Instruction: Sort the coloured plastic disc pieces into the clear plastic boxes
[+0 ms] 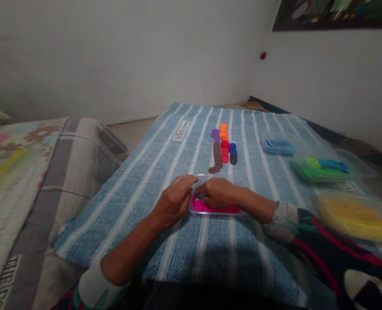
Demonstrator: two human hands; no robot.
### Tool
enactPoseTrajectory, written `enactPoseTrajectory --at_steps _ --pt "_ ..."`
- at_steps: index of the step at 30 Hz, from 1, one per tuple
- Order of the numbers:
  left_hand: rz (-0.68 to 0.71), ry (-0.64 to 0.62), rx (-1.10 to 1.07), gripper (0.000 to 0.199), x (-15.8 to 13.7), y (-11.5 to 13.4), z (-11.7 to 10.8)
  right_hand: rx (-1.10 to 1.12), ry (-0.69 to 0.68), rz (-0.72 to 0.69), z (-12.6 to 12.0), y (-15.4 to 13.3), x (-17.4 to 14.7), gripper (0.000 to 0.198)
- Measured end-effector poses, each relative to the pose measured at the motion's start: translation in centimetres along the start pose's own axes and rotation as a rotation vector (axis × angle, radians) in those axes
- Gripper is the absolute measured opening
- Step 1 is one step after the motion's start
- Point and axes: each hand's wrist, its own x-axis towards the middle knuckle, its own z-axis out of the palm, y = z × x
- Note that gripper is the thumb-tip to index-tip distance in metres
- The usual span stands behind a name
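Note:
A clear plastic container (pixel 217 212) with bright pink pieces (pixel 215 208) inside sits at the near middle of the cloth. My left hand (pixel 176 198) is curled against the container's left end, gripping it there. Inside the container, my right hand (pixel 218 192) reaches down with bent fingers pinched together at the pink pieces. Whatever is between those fingertips is hidden. Just beyond lies a figure of small coloured pieces: purple (pixel 216 134), orange (pixel 223 131), brown (pixel 217 157), red (pixel 225 151), blue (pixel 232 149) and black (pixel 233 159).
Along the right side of the striped blue cloth (pixel 139 185) stand clear containers: one with blue pieces (pixel 278 145), one with green pieces (pixel 313 170) and one with yellow pieces (pixel 365 219). A bed with patterned covers (pixel 78 172) is close on the left. White walls rise behind.

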Motion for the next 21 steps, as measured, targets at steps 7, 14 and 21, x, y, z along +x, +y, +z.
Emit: enactPoseTrajectory --at_steps 7,14,21 --pt "-0.022 0.031 0.029 0.029 0.0 0.1 0.2 -0.063 -0.050 0.130 -0.3 -1.5 0.3 0.033" --pt "0.005 -0.134 0.139 0.015 0.7 0.3 -0.1 -0.061 -0.063 0.197 -0.2 -1.5 0.5 0.045" --pt "-0.010 -0.159 0.106 0.013 0.8 0.2 0.7 -0.009 -0.052 0.257 0.2 -1.0 1.3 0.047"
